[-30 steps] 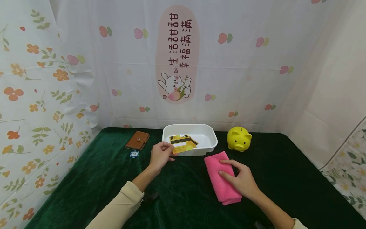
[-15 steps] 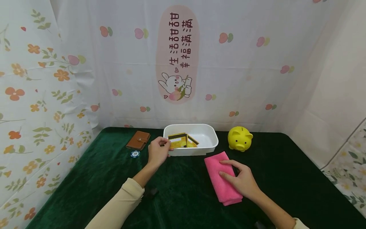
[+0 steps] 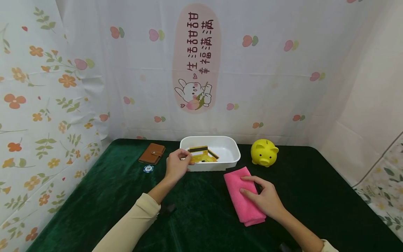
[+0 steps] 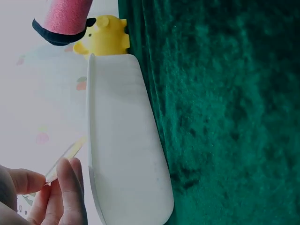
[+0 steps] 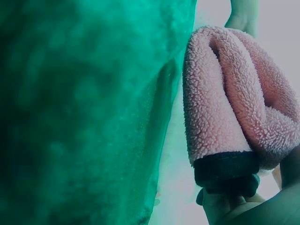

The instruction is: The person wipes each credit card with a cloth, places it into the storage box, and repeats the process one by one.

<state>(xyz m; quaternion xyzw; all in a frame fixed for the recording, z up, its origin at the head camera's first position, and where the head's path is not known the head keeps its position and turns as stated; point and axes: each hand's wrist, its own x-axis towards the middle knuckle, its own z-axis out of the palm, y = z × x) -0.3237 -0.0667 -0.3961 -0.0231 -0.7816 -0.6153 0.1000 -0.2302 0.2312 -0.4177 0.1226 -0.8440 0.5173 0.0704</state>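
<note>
My left hand (image 3: 177,163) pinches a yellow bank card (image 3: 197,149) with a dark stripe by its near left corner, in front of and over the left part of a white plastic tub (image 3: 231,163). In the left wrist view the card (image 4: 74,149) shows nearly edge-on between thumb and fingertips. Behind it in the head view, another yellow striped card (image 3: 213,154) shows in the tub. My right hand (image 3: 266,197) grips a folded pink towel (image 3: 240,197) with the thumb on the near face. In the right wrist view, the towel's plush folds (image 5: 215,98) end at a black band (image 5: 225,168).
A yellow piggy bank (image 3: 264,153) stands right of the tub. Left of the tub lie a brown snap wallet (image 3: 152,154) and a blue-and-white poker chip (image 3: 148,168). Dark green velvet cloth (image 3: 201,217) covers the table, with a patterned white curtain (image 3: 138,70) behind.
My left hand has drawn the held card from in front of the tub left and upward, then slightly right again, tilting it along the way. My right hand and the towel have stayed nearly still.
</note>
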